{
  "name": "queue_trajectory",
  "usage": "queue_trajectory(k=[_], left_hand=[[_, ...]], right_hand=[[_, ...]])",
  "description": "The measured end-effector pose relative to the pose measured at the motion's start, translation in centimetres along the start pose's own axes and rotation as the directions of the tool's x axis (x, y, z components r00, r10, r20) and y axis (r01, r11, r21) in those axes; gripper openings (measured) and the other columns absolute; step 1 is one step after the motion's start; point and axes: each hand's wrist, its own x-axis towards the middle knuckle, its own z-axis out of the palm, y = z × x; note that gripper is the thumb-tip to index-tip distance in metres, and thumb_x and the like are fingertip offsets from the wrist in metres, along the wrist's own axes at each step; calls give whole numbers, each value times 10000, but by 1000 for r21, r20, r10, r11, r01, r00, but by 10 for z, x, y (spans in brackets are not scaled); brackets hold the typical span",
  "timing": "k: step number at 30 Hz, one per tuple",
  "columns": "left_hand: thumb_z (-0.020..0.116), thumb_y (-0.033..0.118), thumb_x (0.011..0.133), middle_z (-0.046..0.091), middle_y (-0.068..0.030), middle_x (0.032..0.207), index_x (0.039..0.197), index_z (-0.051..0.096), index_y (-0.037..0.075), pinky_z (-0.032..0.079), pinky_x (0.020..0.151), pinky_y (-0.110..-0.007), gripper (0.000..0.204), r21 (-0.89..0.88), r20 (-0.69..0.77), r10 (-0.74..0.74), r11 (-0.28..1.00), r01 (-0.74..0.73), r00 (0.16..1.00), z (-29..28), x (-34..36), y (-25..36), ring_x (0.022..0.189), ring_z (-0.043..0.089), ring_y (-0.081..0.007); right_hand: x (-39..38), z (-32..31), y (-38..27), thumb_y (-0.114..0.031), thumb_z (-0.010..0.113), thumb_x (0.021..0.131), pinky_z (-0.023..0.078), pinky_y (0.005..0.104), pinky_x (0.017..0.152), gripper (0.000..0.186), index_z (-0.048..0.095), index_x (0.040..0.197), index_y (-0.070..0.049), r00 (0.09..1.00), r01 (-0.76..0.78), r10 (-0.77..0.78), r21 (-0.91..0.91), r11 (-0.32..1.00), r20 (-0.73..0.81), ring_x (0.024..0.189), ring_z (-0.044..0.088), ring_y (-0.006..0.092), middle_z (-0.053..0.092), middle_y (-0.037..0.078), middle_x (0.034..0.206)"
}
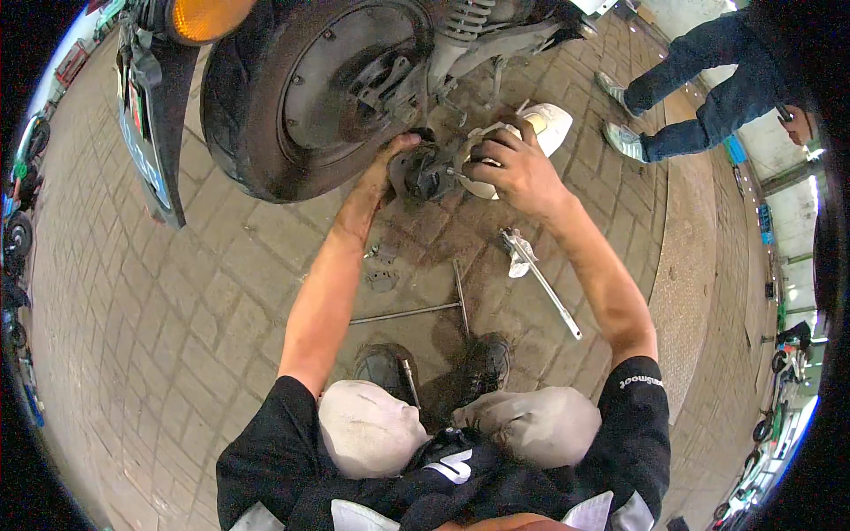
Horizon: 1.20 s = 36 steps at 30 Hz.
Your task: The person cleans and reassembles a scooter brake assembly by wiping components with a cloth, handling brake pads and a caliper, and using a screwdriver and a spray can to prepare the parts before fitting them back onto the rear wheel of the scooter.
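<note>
A scooter's rear wheel (pixel 310 88) hangs over brick paving, its dark hub facing me. My left hand (pixel 390 164) reaches under the wheel and grips a dark round metal part (pixel 423 173) by the axle. My right hand (pixel 513 168) holds the pale curved brake shoes (pixel 478 150) against that same part, fingers curled over them. A white cloth or cover (pixel 551 124) lies just beyond my right hand.
On the paving lie a T-handle wrench (pixel 425 305), a long metal rod with a rag (pixel 540 279) and small fittings (pixel 381 279). An orange lamp and rear mudguard (pixel 155 115) hang at the left. Another person's legs (pixel 691 97) stand at the upper right.
</note>
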Motion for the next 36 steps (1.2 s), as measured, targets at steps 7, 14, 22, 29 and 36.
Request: queue_trajectory(k=[7,14,22,29,36], left_hand=[[632,321,719,586,-78,946,1039,550,37,448,774,-305,435,4,-72,-24,1000,24,997,-3,-1,-6,868,564,-186],[677,324,684,587,-81,975,1042,562,19,383,868,-302,484,273,-38,87,959,-73,995,3,7,-17,950,529,-195],[747,330,606,526,-100,1114,1158,477,26,306,951,-345,685,310,-117,45,951,-7,992,-9,13,-19,1064,460,-228],[709,279,650,519,-94,1107,1158,467,16,327,915,-330,621,330,-183,-116,928,172,976,-9,7,-7,1041,461,-228],[707,277,655,534,-100,1107,1123,510,10,342,908,-313,574,332,-162,-13,941,67,987,4,0,-8,1024,482,-228]], right_hand=[[2,8,7,-43,611,606,340,442,897,278,582,874,-114,998,13,-5,145,989,-56,969,509,248,563,57,928],[-81,43,-62,-69,489,742,458,424,734,145,547,857,-2,685,-382,0,359,852,729,831,571,355,585,203,828],[-49,19,14,-104,518,707,495,420,561,290,495,967,23,543,-618,434,-7,786,719,681,603,332,598,210,754],[-47,16,-51,-121,574,679,491,399,606,375,490,1004,44,810,-303,-35,468,830,585,719,597,337,595,219,780],[-22,3,-21,-157,607,682,453,413,712,358,508,947,63,615,-670,355,228,707,704,806,579,327,573,252,826]])
